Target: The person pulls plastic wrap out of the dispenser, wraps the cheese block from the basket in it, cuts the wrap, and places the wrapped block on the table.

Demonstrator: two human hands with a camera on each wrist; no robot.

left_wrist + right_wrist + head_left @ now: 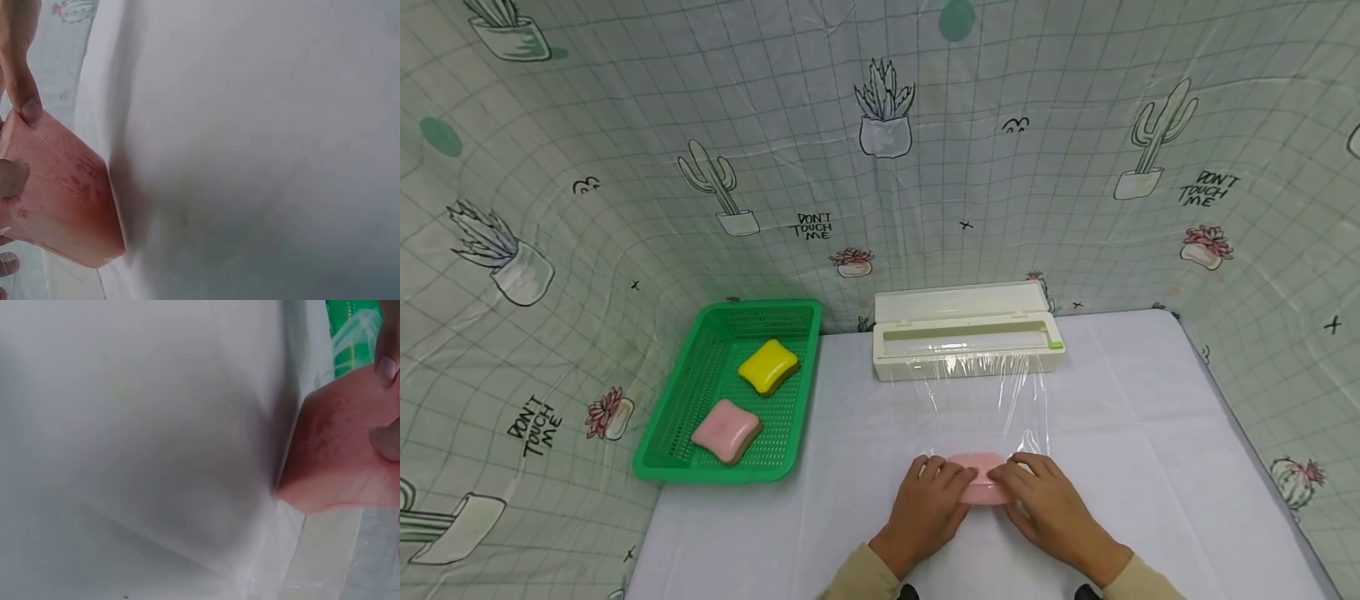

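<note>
A pink sponge is held between both hands near the front of the table, with clear plastic wrap stretching from it to the dispenser. My left hand grips its left end, thumb on the sponge's face. On the right end, my right hand grips likewise, its thumb near the other. The left wrist view shows the sponge tilted, its lower edge by the white cloth. In the right wrist view, film shows around the sponge. Some fingertips are hidden behind it.
A white wrap dispenser stands at the back with its lid raised. To the left is a green basket holding a yellow sponge and another pink sponge. A patterned curtain encloses the white-covered table.
</note>
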